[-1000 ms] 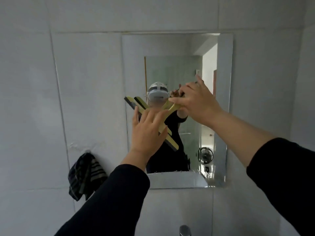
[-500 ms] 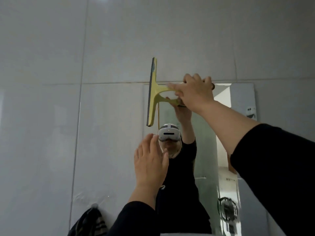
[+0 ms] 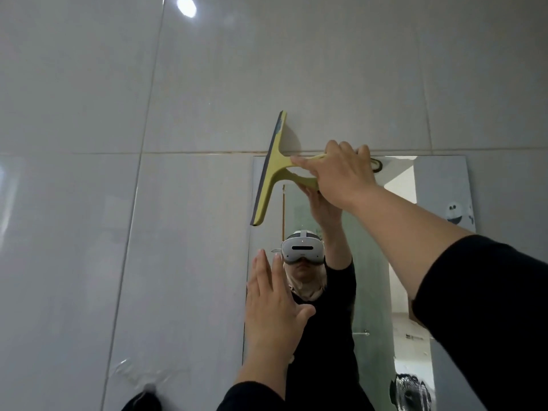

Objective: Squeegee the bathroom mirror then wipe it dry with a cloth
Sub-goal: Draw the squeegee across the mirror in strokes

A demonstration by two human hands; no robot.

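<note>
Two hands up at the mirror's [image 3: 439, 191] top left corner, squeegee [image 3: 274, 170] in my right.

My right hand [image 3: 344, 176] is closed around the yellow-green squeegee's handle, arm reaching up from a black sleeve [image 3: 489, 315]. The blade stands nearly upright along the mirror's left edge, its upper part over the grey wall tile [image 3: 192, 84] above the glass, its lower end against the top left corner. My left hand [image 3: 272, 315] is flat and empty, fingers straight and together, held up at the mirror's left edge below the blade; contact with the glass I cannot tell. A dark cloth [image 3: 142, 401] hangs on the wall, low left, mostly cut off.
</note>
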